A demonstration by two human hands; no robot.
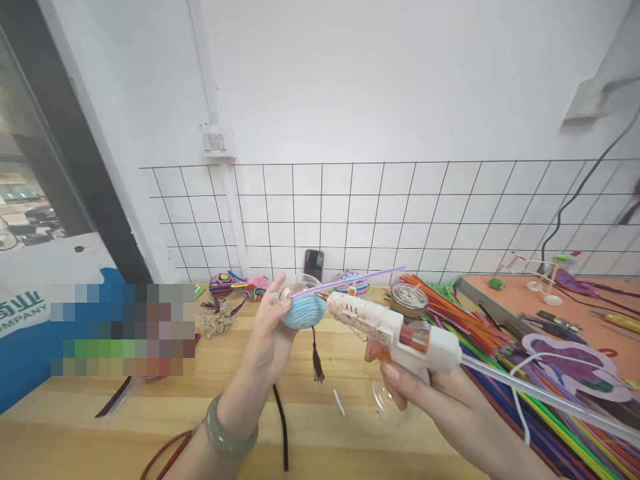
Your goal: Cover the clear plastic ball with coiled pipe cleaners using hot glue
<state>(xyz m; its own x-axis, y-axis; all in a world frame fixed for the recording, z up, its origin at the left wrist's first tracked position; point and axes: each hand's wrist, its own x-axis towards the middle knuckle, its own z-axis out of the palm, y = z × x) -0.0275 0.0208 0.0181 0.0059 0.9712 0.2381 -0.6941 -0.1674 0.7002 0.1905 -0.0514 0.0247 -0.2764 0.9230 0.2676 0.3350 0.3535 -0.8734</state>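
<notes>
My left hand [273,337] is closed around a small clear plastic bowl [300,283] whose side is wrapped in light blue fuzzy strands [306,312]. A lilac pipe cleaner [365,275] extends from its upper edge toward the right, its near end by my left fingers. Under the bowl hangs a dark tassel [317,363]. My right hand [445,407] grips a white hot glue gun [367,323], fingers around the handle near the orange trigger. The nozzle points left, close to the bowl's right side; whether it touches cannot be made out. A long clear glue stick [545,397] sticks out of the back.
Bundles of coloured pipe cleaners [470,320] lie at the right, beside an orange board [500,293] holding tools. A phone [314,263] leans on the wall. A black strip [281,427], a white stick [339,402] and a clear dome [387,397] lie on the wooden table.
</notes>
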